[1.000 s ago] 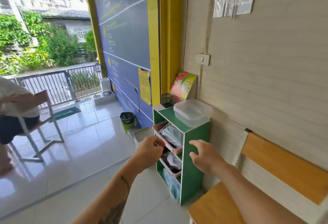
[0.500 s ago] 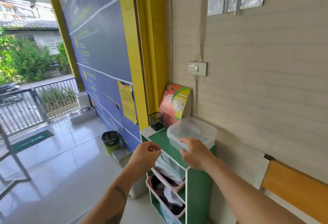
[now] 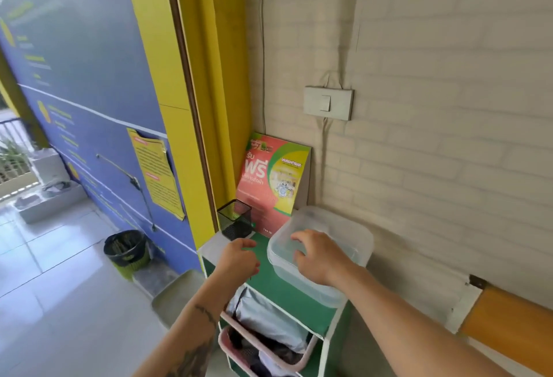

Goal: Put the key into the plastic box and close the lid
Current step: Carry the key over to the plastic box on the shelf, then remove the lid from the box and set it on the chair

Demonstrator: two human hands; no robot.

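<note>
The clear plastic box (image 3: 354,237) stands with its lid on at the right of the green shelf unit's top (image 3: 270,285), against the brick wall. My right hand (image 3: 321,258) lies on the lid's near left part, fingers spread and bent over it. My left hand (image 3: 239,260) hovers palm down over the green top just left of the box, fingers loosely curled. The key is not visible; whether it is inside the left hand I cannot tell.
A black mesh pen holder (image 3: 236,219) and a red-green leaflet stand (image 3: 275,179) sit behind the hands. Pink baskets (image 3: 263,345) with bags fill the shelves below. A bin (image 3: 127,249) stands on the floor at left, and an orange bench back (image 3: 508,317) is at right.
I have come closer to the shelf. My right hand has moved from the box's front edge up onto the lid, and my left hand has risen to the shelf top beside the box.
</note>
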